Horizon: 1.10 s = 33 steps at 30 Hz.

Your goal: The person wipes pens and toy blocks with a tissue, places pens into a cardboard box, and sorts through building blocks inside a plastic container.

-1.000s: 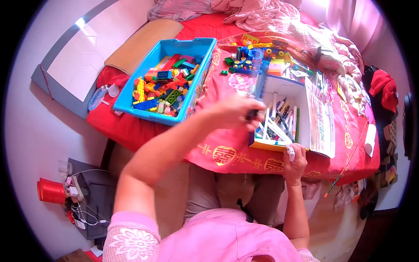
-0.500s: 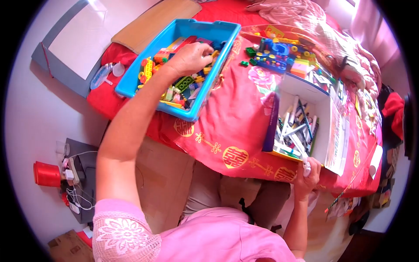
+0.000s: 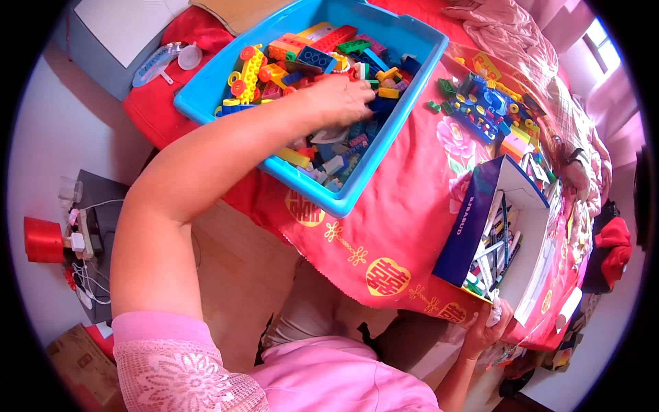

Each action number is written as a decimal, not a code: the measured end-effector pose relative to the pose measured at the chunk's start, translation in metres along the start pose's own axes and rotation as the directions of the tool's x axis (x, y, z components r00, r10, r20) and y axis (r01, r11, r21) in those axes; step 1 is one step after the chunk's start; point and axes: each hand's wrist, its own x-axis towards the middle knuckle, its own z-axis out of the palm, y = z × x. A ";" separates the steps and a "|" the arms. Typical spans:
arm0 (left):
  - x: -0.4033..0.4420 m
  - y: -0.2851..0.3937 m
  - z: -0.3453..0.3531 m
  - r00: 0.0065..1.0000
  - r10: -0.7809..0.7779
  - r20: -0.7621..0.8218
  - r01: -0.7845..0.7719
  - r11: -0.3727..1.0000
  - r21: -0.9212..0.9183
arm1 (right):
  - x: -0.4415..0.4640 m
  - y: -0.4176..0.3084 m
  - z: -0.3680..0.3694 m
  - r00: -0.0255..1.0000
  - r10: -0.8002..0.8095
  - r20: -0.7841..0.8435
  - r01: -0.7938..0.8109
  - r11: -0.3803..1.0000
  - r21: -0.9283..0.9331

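Observation:
My left hand (image 3: 340, 101) is inside the blue plastic bin (image 3: 322, 193), just over a jumble of toy building bricks (image 3: 336, 165). Its fingers are loosely spread and slightly blurred, with nothing visible in them. Beside it in the bin lie a yellow toy car piece with red wheels (image 3: 248, 77) and a dark blue brick (image 3: 316, 59). My right hand (image 3: 484, 332) is closed at the near edge of an open cardboard box (image 3: 467, 230), around a crumpled white tissue (image 3: 494, 310). Inside the box are several marker pens (image 3: 506, 237).
The red patterned cloth (image 3: 371, 240) covers the bed. Blue, green and yellow toy pieces (image 3: 484, 106) lie behind the box. Another person's hand (image 3: 575, 176) is at the right. A red container (image 3: 44, 240) and cables stand at the lower left.
My left hand has opened from curled fingers to spread ones and sits lower over the bricks. The view has shifted, and the box now shows its purple side. My right hand stays at the box.

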 end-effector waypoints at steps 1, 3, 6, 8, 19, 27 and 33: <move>-0.004 -0.005 -0.007 1.000 0.004 -0.016 -0.002 0.991 0.134 | -0.001 0.001 -0.001 1.000 0.000 0.005 0.000 1.000 -0.007; -0.018 -0.016 -0.021 0.992 -0.028 -0.124 0.056 0.971 0.234 | -0.002 -0.001 -0.003 1.000 0.013 0.018 -0.012 0.999 -0.030; -0.033 -0.025 -0.040 0.974 -0.224 0.036 0.210 0.950 0.229 | -0.002 0.002 -0.003 0.999 0.015 0.032 -0.014 0.999 -0.039; -0.033 -0.024 -0.052 0.962 -0.272 -0.002 0.268 0.945 0.188 | -0.003 0.004 -0.003 0.999 0.020 0.025 -0.019 0.999 -0.036; -0.003 0.014 -0.022 0.973 -0.042 0.225 0.096 0.968 -0.232 | -0.005 0.005 -0.004 0.999 0.039 0.038 -0.036 0.996 -0.076; 0.006 0.012 -0.005 0.957 -0.270 0.103 0.287 0.927 -0.241 | -0.008 0.008 -0.005 0.997 0.067 0.040 -0.065 0.996 -0.054; 0.013 0.010 0.005 0.904 -0.367 0.219 0.420 0.856 -0.300 | -0.004 0.002 0.002 0.998 0.056 -0.020 -0.057 0.998 -0.003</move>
